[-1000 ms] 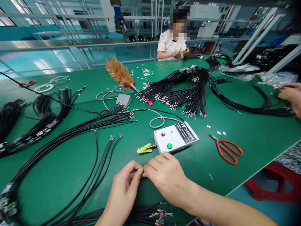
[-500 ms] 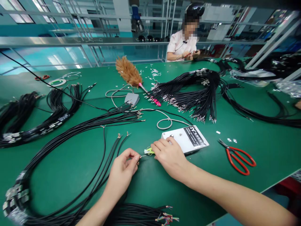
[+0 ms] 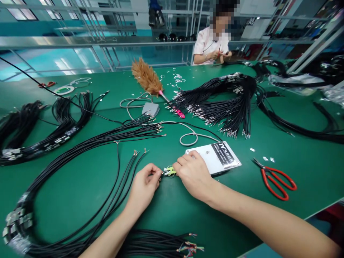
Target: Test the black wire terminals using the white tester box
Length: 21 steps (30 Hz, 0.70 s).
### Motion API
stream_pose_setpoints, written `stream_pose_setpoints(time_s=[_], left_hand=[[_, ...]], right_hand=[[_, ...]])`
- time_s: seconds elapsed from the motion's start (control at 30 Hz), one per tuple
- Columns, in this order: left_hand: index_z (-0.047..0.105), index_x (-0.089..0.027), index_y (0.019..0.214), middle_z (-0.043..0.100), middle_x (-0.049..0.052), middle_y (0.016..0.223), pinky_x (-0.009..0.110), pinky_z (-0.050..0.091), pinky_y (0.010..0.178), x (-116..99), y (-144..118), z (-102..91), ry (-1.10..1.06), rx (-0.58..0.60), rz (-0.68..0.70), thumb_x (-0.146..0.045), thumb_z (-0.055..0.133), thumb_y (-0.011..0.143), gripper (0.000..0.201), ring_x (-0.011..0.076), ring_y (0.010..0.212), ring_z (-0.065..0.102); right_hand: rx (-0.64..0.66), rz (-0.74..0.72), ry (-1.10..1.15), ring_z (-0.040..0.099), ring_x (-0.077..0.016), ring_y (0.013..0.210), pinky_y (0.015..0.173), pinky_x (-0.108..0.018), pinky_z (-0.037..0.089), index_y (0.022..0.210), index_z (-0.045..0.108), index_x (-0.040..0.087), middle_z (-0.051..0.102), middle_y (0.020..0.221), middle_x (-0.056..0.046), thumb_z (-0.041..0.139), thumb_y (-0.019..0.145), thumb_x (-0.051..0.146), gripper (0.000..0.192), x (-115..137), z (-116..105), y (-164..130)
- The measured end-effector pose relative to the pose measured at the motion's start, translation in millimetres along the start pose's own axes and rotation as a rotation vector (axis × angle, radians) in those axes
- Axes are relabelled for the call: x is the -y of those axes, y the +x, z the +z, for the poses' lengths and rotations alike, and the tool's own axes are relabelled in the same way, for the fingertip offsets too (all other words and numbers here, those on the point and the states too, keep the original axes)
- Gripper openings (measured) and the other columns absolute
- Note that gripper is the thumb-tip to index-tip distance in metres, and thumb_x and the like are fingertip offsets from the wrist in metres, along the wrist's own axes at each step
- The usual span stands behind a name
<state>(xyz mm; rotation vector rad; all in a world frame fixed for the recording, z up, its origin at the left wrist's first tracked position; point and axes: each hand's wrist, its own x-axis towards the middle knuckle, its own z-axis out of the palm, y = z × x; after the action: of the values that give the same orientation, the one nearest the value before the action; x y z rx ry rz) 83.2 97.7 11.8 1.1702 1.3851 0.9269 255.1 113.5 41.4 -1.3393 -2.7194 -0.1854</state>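
My left hand (image 3: 145,184) is closed in a pinch on the end of a thin black cable, most of it hidden by my fingers. The cable's tip meets the pale jaws of a yellow-green clip (image 3: 170,171) on the left side of a white box-shaped machine (image 3: 213,157) with a black label. My right hand (image 3: 194,176) has its fingers wrapped round the back of that clip, against the machine's left end. Several black cables (image 3: 118,172) with stripped ends lie just left of my left hand, part of a long curved bundle.
Red-handled scissors (image 3: 278,179) lie right of the machine. Behind it are a grey pedal-like box (image 3: 150,109), a feather duster (image 3: 147,77) and a large black cable bundle (image 3: 223,104). More cables (image 3: 161,243) with coloured wire ends lie in front. A co-worker (image 3: 212,46) sits across the table.
My left hand has brought the cable tip right, up to the clip's jaws; before, a bare wire showed in a gap between them. My right hand stays on the clip.
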Motion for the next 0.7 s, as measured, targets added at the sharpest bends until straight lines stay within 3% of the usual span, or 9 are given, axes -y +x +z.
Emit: stream_pose_setpoints(time_s=[0.27, 0.37, 0.5, 0.6, 0.7], left_hand=[[0.05, -0.02, 0.068, 0.044, -0.007, 0.055, 0.02, 0.029, 0.044, 2.5, 2.8, 2.2, 0.13, 0.003, 0.045, -0.039, 0.057, 0.077, 0.022, 0.0094, 0.046, 0.039], [0.051, -0.02, 0.069, 0.046, -0.006, 0.058, 0.021, 0.03, 0.046, 3.2, 1.9, 0.5, 0.185, -0.005, 0.071, -0.038, 0.056, 0.078, 0.021, 0.0107, 0.049, 0.041], [0.05, -0.021, 0.07, 0.045, -0.006, 0.059, 0.021, 0.03, 0.046, 4.0, 1.9, -0.6, 0.211, 0.002, 0.085, -0.038, 0.054, 0.08, 0.02, 0.0115, 0.049, 0.04], [0.05, -0.021, 0.069, 0.045, -0.006, 0.058, 0.022, 0.03, 0.045, 3.9, 1.9, -1.0, 0.207, 0.011, 0.092, -0.039, 0.053, 0.079, 0.021, 0.0118, 0.049, 0.04], [0.051, -0.021, 0.069, 0.046, -0.006, 0.059, 0.022, 0.031, 0.046, 4.6, 1.9, -1.5, 0.205, 0.013, 0.099, -0.04, 0.054, 0.079, 0.021, 0.0122, 0.05, 0.042]], right_hand=[[-0.018, 0.012, 0.036, 0.06, -0.0231, 0.078, 0.075, -0.039, 0.031, 0.079, 0.064, 0.016, 0.069, 0.078, -0.004, 0.069, 0.081, 0.011, 0.007, 2.4, -0.2, -0.6], [-0.038, 0.012, 0.051, 0.061, -0.0244, 0.09, 0.078, -0.04, 0.032, 0.089, 0.065, 0.015, 0.071, 0.092, -0.006, 0.071, 0.084, 0.02, 0.009, 2.2, -4.1, -6.6], [-0.254, 0.051, 0.171, 0.056, -0.0239, 0.113, 0.09, -0.041, 0.032, 0.11, 0.061, 0.016, 0.068, 0.119, -0.006, 0.066, 0.091, 0.027, 0.023, -8.6, -12.1, -37.2], [-0.462, 0.172, 0.27, 0.058, -0.0221, 0.112, 0.092, -0.04, 0.034, 0.107, 0.061, 0.019, 0.07, 0.117, -0.005, 0.056, 0.095, 0.016, 0.013, -18.8, -11.9, -72.2], [-0.532, 0.234, 0.316, 0.057, -0.024, 0.114, 0.092, -0.04, 0.036, 0.1, 0.06, 0.017, 0.069, 0.12, -0.008, 0.054, 0.094, 0.009, 0.012, -19.4, -4.9, -97.7]])
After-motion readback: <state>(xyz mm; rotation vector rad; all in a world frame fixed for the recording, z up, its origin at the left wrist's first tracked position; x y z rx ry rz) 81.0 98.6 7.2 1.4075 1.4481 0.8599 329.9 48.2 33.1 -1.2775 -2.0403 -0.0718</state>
